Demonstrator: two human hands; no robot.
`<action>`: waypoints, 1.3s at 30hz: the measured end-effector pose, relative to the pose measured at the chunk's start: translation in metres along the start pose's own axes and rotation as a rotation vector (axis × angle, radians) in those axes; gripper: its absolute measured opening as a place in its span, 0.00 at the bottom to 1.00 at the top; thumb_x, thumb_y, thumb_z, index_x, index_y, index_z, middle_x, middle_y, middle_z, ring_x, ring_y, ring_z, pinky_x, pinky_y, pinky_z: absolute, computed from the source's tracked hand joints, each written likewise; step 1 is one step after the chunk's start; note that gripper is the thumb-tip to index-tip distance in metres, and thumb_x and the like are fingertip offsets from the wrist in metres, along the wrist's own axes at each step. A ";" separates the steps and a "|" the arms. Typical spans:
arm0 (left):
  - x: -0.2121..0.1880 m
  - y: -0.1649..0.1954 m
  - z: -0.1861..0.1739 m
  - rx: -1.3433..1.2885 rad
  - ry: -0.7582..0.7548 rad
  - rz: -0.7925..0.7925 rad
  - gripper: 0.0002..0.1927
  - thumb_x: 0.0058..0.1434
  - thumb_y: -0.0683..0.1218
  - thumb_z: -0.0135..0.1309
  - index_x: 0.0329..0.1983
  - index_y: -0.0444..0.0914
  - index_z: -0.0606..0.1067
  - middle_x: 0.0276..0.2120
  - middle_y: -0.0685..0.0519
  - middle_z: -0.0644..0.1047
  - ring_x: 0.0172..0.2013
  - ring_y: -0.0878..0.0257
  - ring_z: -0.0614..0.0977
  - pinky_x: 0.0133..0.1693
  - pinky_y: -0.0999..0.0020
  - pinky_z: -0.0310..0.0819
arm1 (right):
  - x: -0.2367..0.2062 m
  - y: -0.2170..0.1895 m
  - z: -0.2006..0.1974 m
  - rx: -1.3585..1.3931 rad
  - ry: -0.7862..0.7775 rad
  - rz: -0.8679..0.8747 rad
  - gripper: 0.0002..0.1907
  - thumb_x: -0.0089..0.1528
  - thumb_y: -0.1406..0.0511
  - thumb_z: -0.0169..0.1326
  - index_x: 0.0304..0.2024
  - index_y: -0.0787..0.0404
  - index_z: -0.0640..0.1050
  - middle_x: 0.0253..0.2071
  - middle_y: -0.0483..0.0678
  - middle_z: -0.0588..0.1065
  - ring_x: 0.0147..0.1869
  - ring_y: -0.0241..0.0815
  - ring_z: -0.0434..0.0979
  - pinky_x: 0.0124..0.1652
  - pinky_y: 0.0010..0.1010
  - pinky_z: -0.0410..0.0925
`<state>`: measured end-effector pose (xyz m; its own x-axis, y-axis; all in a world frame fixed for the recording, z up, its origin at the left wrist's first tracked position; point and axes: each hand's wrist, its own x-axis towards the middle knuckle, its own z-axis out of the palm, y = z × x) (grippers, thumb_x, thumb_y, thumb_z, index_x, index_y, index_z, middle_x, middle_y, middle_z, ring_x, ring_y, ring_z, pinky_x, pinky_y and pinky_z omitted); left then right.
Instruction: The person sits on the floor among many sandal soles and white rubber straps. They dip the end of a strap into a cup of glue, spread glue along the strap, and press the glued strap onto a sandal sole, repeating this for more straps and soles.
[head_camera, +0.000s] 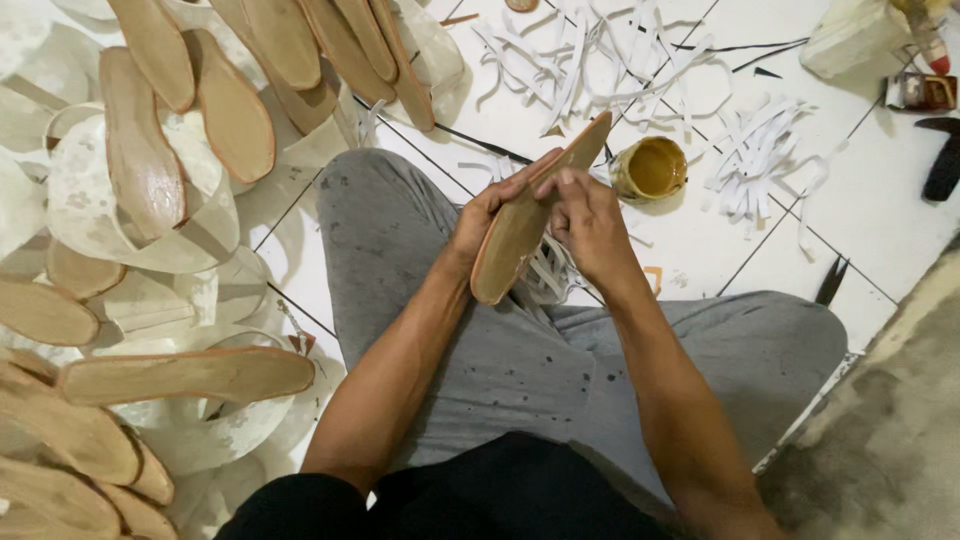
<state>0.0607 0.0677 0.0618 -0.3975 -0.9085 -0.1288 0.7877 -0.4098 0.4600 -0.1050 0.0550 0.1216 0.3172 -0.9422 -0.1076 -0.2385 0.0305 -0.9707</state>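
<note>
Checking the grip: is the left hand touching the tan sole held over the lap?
Touching. The head view shows the left hand wrapped along the edge of the tan sole, with no gap.

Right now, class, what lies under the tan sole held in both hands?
Under the tan sole show white straps and grey trouser legs. The left hand and right hand hide its far face.

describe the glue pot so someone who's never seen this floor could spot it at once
Start at the white tiled floor ahead of the seated person's knees. Just past the right hand and the tip of the held sole stands a small round open can. Among flat white strips, it alone is round, holding yellow-brown paste.
</note>
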 end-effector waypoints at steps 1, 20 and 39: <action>0.000 -0.002 0.000 0.073 0.034 0.016 0.33 0.68 0.49 0.38 0.76 0.35 0.59 0.70 0.44 0.66 0.65 0.53 0.71 0.64 0.61 0.64 | -0.002 -0.002 -0.002 0.008 -0.003 0.061 0.33 0.74 0.44 0.31 0.41 0.62 0.76 0.17 0.40 0.58 0.19 0.31 0.53 0.22 0.26 0.51; 0.003 0.000 -0.018 -0.052 0.037 0.256 0.33 0.72 0.49 0.40 0.79 0.33 0.57 0.69 0.47 0.68 0.58 0.57 0.75 0.60 0.65 0.68 | -0.013 -0.002 -0.029 1.389 -0.337 0.028 0.38 0.76 0.40 0.26 0.35 0.64 0.70 0.22 0.46 0.65 0.23 0.41 0.62 0.29 0.32 0.62; 0.007 0.002 -0.015 -0.016 0.053 0.229 0.33 0.68 0.46 0.37 0.75 0.28 0.59 0.69 0.43 0.68 0.62 0.56 0.74 0.68 0.63 0.64 | -0.017 -0.001 -0.017 0.815 -0.155 0.197 0.29 0.75 0.47 0.35 0.45 0.62 0.78 0.29 0.46 0.68 0.35 0.42 0.65 0.38 0.34 0.62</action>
<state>0.0669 0.0593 0.0491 -0.1826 -0.9808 -0.0683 0.8622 -0.1931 0.4683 -0.1261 0.0658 0.1278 0.4756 -0.8401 -0.2609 0.4141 0.4755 -0.7761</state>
